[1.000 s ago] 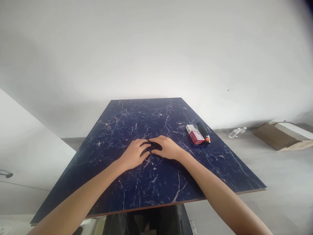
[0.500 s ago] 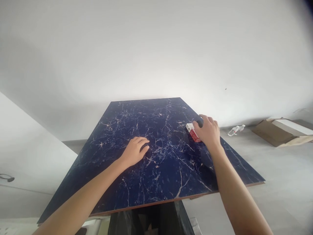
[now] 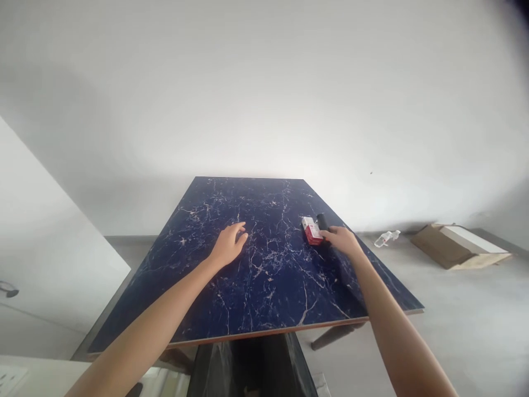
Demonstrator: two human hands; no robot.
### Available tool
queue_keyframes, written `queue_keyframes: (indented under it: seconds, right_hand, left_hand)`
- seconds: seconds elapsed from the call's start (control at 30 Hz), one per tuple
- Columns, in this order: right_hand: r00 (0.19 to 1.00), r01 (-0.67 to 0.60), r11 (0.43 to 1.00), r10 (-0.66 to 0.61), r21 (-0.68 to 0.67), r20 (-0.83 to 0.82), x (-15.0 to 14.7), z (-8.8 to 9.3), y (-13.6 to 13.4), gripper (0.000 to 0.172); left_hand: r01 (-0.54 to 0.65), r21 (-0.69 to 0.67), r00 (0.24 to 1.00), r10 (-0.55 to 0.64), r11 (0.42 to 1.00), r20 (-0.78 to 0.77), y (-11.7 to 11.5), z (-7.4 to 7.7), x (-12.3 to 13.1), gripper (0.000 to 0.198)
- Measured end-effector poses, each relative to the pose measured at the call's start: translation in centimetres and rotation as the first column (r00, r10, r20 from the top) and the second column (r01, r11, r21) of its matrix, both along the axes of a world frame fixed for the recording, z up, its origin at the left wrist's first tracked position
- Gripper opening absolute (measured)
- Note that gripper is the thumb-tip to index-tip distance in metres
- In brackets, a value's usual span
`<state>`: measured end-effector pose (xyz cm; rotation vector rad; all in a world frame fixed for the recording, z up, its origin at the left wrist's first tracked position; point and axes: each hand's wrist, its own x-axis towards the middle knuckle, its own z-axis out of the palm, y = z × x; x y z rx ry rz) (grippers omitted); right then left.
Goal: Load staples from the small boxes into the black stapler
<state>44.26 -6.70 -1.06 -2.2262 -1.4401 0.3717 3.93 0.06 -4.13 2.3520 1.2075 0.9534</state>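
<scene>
My left hand (image 3: pixel 228 244) is over the middle of the dark blue, marble-patterned table (image 3: pixel 264 298). Its fingers curve loosely, with the thumb apart, and nothing shows in it. On the right side of the tabletop, my right hand (image 3: pixel 342 241) closes around the lower part of a small black cylinder-like object (image 3: pixel 323 221); its upper end sticks out past the fingers, and its exact kind is unclear. Just left of it lies a red and white box (image 3: pixel 312 231), close to my right thumb. The fingers hide part of the black object.
A white wall (image 3: pixel 264 99) rises behind the table. On the floor to the right lie a clear plastic bottle (image 3: pixel 387 238) and an open cardboard box (image 3: pixel 458 245). A black object (image 3: pixel 252 366), perhaps a chair or bag, is under the near edge. A white door (image 3: pixel 45 237) stands at left.
My right hand has drawn slightly nearer, and more of the black object shows beyond its fingers. The view has shifted a little. My left hand stays about where it was.
</scene>
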Motion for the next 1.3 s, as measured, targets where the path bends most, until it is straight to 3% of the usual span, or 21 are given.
queue_keyframes:
  seconds: [0.13, 0.3, 0.5, 0.6, 0.77, 0.87, 0.93, 1.0, 1.1, 1.3]
  right_hand:
    - [0.997, -0.083, 0.992, 0.082, 0.099, 0.011, -6.8, 0.1, 1.8, 0.035]
    - [0.969, -0.224, 0.966, 0.236, 0.132, -0.079, -17.4, 0.3, 5.0, 0.030]
    - [0.943, -0.196, 0.961, 0.239, 0.197, -0.230, -30.9, -0.9, 7.7, 0.051]
    - [0.901, -0.230, 0.947, 0.294, 0.224, -0.319, -35.1, -1.5, 8.0, 0.054]
    - [0.850, -0.241, 0.928, 0.344, 0.285, -0.399, -35.7, -2.0, 7.6, 0.059]
    - [0.851, -0.224, 0.922, 0.343, 0.316, -0.397, -34.8, -2.2, 7.5, 0.061]
    - [0.860, -0.219, 0.922, 0.337, 0.321, -0.383, -34.5, -2.3, 7.4, 0.063]
    - [0.863, -0.219, 0.924, 0.334, 0.315, -0.380, -34.4, -2.3, 7.4, 0.063]
    - [0.860, -0.222, 0.921, 0.340, 0.320, -0.382, -34.4, -2.4, 7.3, 0.063]
    - [0.846, -0.242, 0.908, 0.370, 0.342, -0.384, -34.1, -2.5, 7.1, 0.061]
  left_hand:
    - [-0.102, -0.065, 0.988, 0.108, 0.993, 0.107, 1.6, -0.2, -1.0, 0.042]
    - [-0.220, -0.193, 0.962, 0.245, 0.956, 0.120, 2.3, 0.3, -2.1, 0.038]
    - [-0.377, -0.219, 0.894, 0.415, 0.900, 0.167, 3.9, 0.8, -5.5, 0.028]
    - [-0.464, -0.225, 0.844, 0.505, 0.857, 0.181, 4.7, 1.1, -8.4, 0.029]
    - [-0.323, -0.283, 0.903, 0.384, 0.903, 0.194, 5.2, 1.6, -12.1, 0.025]
    - [-0.185, -0.323, 0.925, 0.276, 0.928, 0.262, 5.3, 1.5, -12.8, 0.036]
    - [-0.164, -0.314, 0.916, 0.262, 0.935, 0.302, 5.6, 1.2, -12.9, 0.041]
    - [-0.246, -0.280, 0.887, 0.332, 0.928, 0.322, 6.1, 0.8, -13.1, 0.042]
    - [-0.418, -0.254, 0.814, 0.484, 0.872, 0.322, 6.8, 0.4, -13.6, 0.038]
    - [-0.593, -0.202, 0.765, 0.624, 0.779, 0.160, 6.3, 0.4, -14.5, 0.015]
